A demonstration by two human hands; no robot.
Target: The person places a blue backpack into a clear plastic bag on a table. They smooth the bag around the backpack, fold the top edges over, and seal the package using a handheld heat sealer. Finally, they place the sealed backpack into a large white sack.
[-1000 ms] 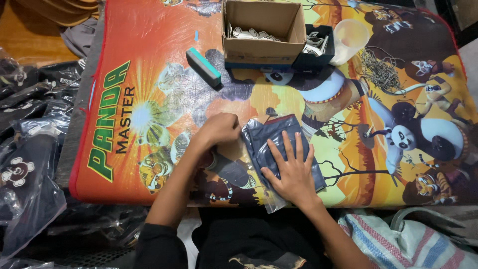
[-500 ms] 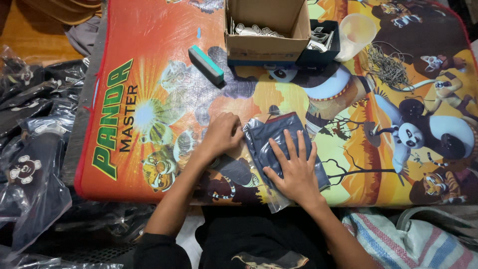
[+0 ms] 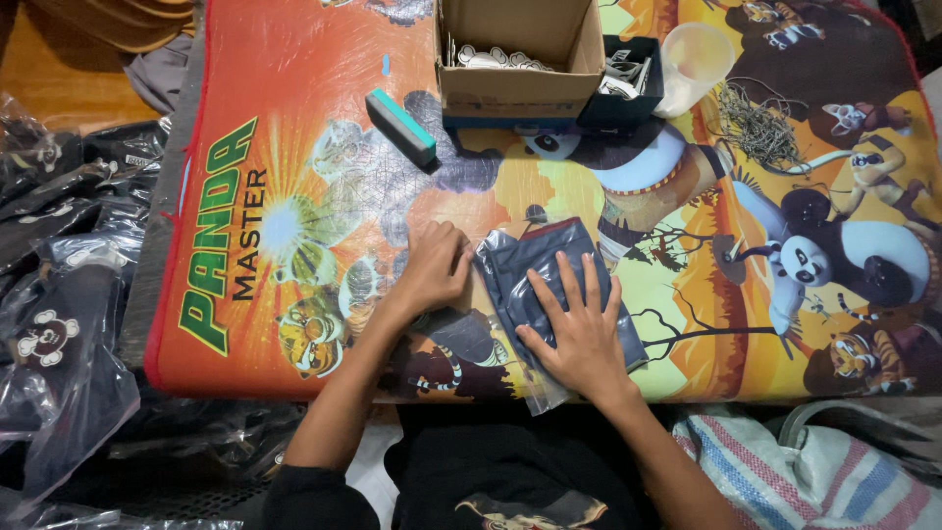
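Observation:
A dark folded garment in a clear plastic bag point(image 3: 535, 265) lies on the colourful cartoon-printed mat point(image 3: 324, 128) near its front edge. My right hand point(image 3: 577, 324) rests flat on the bag with fingers spread, pressing it down. At the bag's left edge, my left hand point(image 3: 434, 267) has its fingers curled against the plastic; whether it pinches the edge is hidden.
A teal-topped grey block point(image 3: 400, 126) lies behind the hands. An open cardboard box point(image 3: 520, 59), a small black box point(image 3: 628, 74), a translucent cup point(image 3: 692, 59) and a tangle of string point(image 3: 760, 128) stand at the back. Bagged dark garments point(image 3: 59, 294) pile at left; a striped sack point(image 3: 785, 471) sits lower right.
Both hands stay on the bagged garment with only slight shifts; the camera view has drifted a little.

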